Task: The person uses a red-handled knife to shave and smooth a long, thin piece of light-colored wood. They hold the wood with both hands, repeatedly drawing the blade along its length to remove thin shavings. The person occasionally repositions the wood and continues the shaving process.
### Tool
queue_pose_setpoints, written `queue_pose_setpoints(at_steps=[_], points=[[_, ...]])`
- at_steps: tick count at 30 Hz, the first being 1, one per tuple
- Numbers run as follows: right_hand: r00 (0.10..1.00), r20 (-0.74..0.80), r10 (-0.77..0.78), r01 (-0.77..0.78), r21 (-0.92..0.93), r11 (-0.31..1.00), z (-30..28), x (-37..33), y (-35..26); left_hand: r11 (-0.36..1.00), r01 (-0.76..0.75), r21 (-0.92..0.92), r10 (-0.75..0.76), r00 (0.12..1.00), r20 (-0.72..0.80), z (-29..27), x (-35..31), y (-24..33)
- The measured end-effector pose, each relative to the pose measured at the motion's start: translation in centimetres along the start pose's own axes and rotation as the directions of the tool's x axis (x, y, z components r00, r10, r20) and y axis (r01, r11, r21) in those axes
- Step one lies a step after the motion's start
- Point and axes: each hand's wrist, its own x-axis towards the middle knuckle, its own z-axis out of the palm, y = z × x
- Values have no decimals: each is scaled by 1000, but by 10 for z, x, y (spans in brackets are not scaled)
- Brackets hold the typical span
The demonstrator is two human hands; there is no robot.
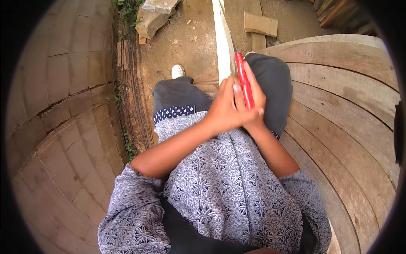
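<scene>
Both my hands clasp a red-handled tool (245,83) in front of my lap. My left hand (225,108) wraps over the lower end of the red handle, and my right hand (256,100) lies against it from the right with its fingers stretched up along the handle. A thin metal blade (228,29) runs from the handle's top along a long white board (221,40) that stands between my knees and reaches up out of the picture. I sit in dark trousers and a patterned shirt.
A stack of curved-looking wooden planks (338,110) lies at my right. A brick wall (63,106) rises at my left, with rusty wire (135,97) beside it. Stone and wood offcuts (260,23) lie on the dirt ground ahead. One white shoe (178,71) shows.
</scene>
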Motion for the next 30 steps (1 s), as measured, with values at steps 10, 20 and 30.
queue_pose_setpoints(at_steps=[10, 20, 30], points=[[996, -50, 76, -72, 82, 994, 44, 61, 28, 997, 47, -62, -52, 996, -74, -26, 66, -22], [970, -66, 234, -221, 167, 961, 78, 209, 68, 927, 127, -352, -100, 991, 93, -78, 207, -2], [1000, -7, 3, -3, 37, 999, 13, -10, 1, 994, -103, 23, 104, 993, -54, -4, -10, -15]])
